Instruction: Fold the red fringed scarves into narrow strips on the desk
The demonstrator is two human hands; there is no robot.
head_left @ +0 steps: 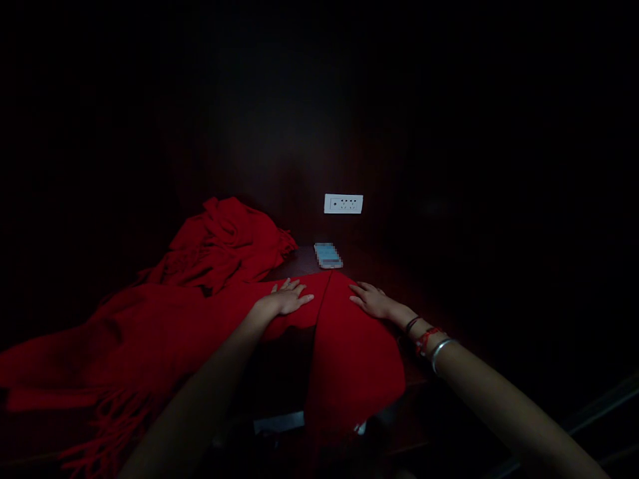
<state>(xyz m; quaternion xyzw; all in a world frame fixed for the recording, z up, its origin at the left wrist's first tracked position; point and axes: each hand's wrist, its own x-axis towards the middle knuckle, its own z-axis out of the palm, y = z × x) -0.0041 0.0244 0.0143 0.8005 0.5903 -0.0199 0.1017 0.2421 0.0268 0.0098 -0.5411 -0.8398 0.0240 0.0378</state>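
A red fringed scarf [362, 356] lies spread over a dark surface, with a fold line running between my hands. Its longer part reaches out to the left, and loose fringe hangs at the lower left. My left hand [289, 297] rests palm down on the cloth left of the fold, fingers spread. On the right part, near its outer edge, my right hand [372, 301] lies flat with fingers apart. Several bracelets circle the right wrist. Neither hand grips the fabric.
A heap of red fringed cloth [232, 239] sits at the back left. Just beyond the scarf lies a phone [328, 255] with a blurred screen. A white socket panel [343, 204] is on the dark wall behind. The surroundings are very dark.
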